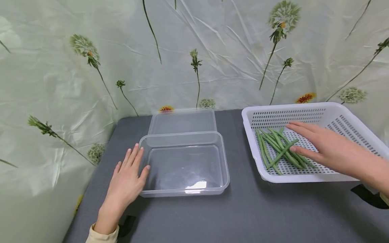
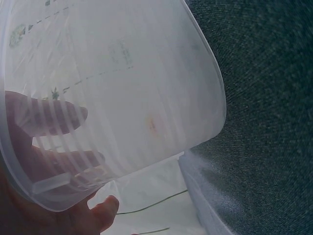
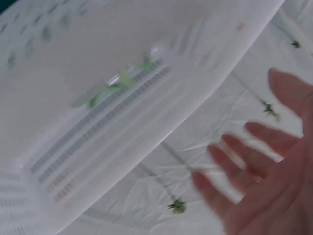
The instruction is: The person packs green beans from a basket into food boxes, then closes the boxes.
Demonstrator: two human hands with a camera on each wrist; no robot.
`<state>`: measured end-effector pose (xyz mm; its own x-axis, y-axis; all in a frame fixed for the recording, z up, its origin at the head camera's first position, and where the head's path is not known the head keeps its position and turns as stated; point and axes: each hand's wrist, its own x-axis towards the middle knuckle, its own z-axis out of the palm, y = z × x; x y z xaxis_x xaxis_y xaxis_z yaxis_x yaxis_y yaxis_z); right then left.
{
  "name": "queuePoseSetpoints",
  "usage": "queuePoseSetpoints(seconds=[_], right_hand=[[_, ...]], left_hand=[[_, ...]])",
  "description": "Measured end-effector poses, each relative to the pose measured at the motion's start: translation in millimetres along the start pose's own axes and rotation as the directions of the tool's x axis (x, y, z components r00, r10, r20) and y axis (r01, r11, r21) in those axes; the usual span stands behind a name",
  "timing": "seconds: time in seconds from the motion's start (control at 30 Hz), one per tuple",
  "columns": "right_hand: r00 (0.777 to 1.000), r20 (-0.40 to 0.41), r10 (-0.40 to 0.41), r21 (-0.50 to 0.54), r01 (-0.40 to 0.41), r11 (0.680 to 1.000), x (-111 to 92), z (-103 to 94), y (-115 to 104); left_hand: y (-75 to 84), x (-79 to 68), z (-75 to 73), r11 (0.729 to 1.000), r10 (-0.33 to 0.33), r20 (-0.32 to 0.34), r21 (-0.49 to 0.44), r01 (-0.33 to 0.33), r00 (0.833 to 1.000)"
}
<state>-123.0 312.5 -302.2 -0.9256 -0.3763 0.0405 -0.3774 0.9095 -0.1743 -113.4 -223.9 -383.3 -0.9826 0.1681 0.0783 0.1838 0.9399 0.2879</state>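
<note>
At one container and over one basket of green beans, two hands stretch, released.

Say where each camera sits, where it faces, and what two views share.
Head: on the head, facing forward and down at the clear container and white basket; left hand and right hand show.
Left wrist: on that wrist, facing the container close up; left hand shows.
Right wrist: on that wrist, facing the basket; right hand shows.
Head and right wrist share the basket.
</note>
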Motion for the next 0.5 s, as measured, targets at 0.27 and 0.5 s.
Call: queuePoseSetpoints(seconds=[0.27, 0.5], right_hand=[[0.977, -0.001, -0.213, 0.092, 0.212, 0.973, 28.6, -5.3, 35.4], [0.964, 0.134, -0.231, 0.298, 0.183, 0.937, 48.6, 8.2, 57.8]], left_hand=[[-1.2, 1.7, 0.2, 1.0, 0.0, -0.006, -0.017, 0.0, 1.0], [-0.9, 1.9, 2.2, 1.0, 0.001, -0.01, -0.028, -0.001, 1.0]])
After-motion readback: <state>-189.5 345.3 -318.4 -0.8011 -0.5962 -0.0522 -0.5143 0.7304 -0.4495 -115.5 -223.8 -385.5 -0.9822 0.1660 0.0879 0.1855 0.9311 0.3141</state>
